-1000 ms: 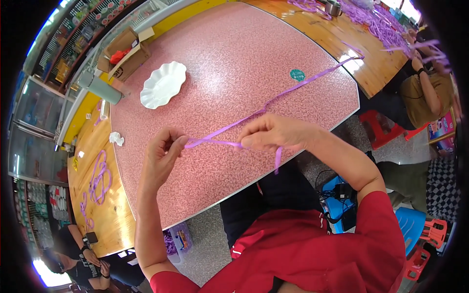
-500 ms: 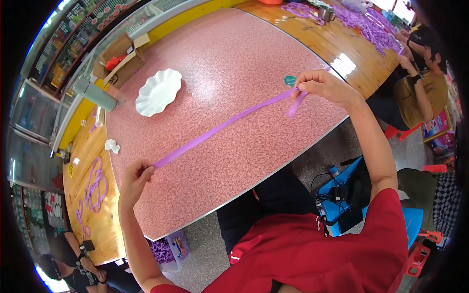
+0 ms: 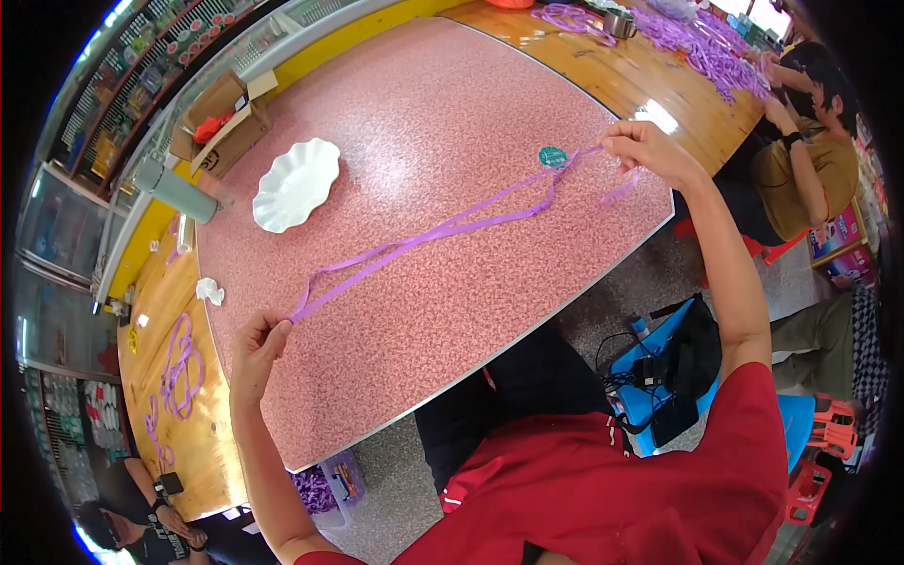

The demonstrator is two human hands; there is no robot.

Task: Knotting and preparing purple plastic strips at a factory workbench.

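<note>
1. The person wore a red short-sleeved shirt (image 3: 603, 490).
2. Both forearms were bare, with no sleeves, gloves or wristbands.
3. Dark trousers (image 3: 527, 395) showed below the shirt.

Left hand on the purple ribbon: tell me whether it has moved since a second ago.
Yes. The left hand has drawn away from the white scalloped plate, out to the pink table's near edge, stretching the purple ribbon.

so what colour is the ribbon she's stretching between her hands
Purple. The ribbon shows best in the head view, stretched over the pink speckled table.
</note>
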